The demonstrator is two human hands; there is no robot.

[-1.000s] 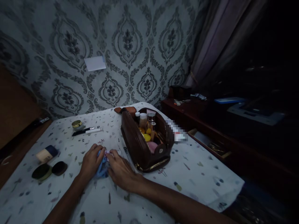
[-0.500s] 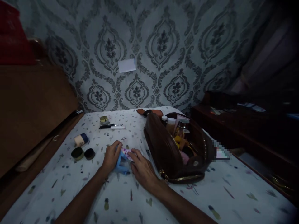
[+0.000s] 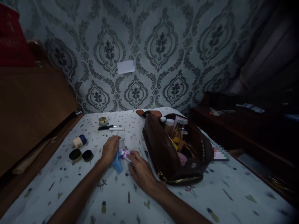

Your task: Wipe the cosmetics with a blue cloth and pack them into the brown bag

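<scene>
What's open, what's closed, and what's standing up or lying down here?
brown bag: open, upright, full.
bottles: upright inside the bag, capped.
gold-lid jar: lid on, upright.
pens: lying flat.
blue-capped tube: capped, on its side.
round compacts: shut, lying flat.
blue cloth: bunched, gripped by the left hand.
pink packet: lying flat, touched by the right hand.

A brown pouch [image 3: 163, 152] stands open with bottles [image 3: 169, 125] inside; two dark compacts [image 3: 75, 154] lie side by side.
</scene>
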